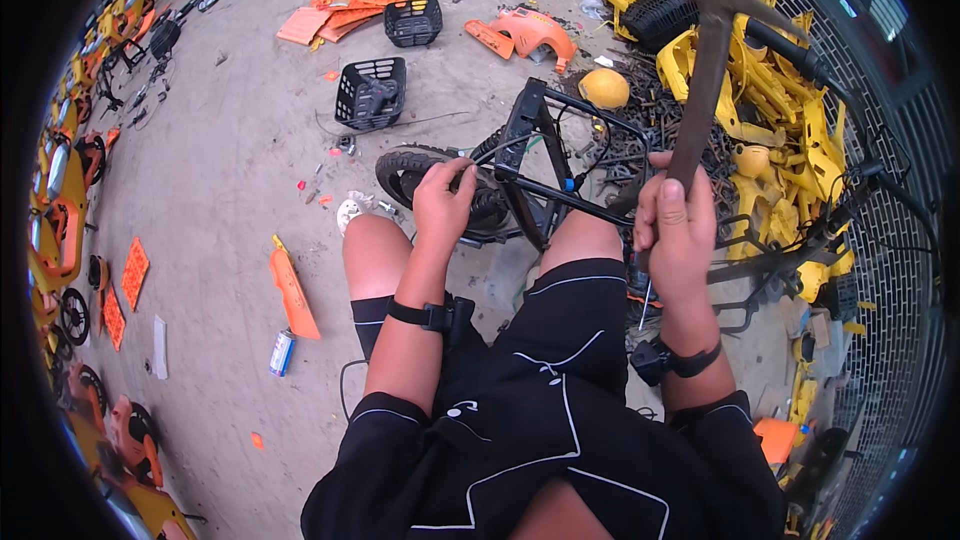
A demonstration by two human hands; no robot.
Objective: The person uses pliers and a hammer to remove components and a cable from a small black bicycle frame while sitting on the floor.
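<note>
My right hand [680, 230] is raised and wrapped round the handle of a large hammer [703, 80], whose long, narrow-ended head is at the top. A thin metal shaft [645, 305], perhaps a screwdriver's, sticks out below the same fist. In front of me a stripped black bike frame [523, 130] lies with its wheel [405, 165] toward the left. My left hand [446, 202] is by the wheel and the frame's end, thumb and fingers drawn together. What they pinch, if anything, is too small to make out.
Yellow plastic panels [775, 90] are heaped at the right beside a brick wall [890, 270]. Black baskets [370, 93] and orange panels [350, 5] lie ahead. A spray can [282, 353] and an orange strip [290, 290] are on the ground at left. Orange bikes [60, 210] line the far left.
</note>
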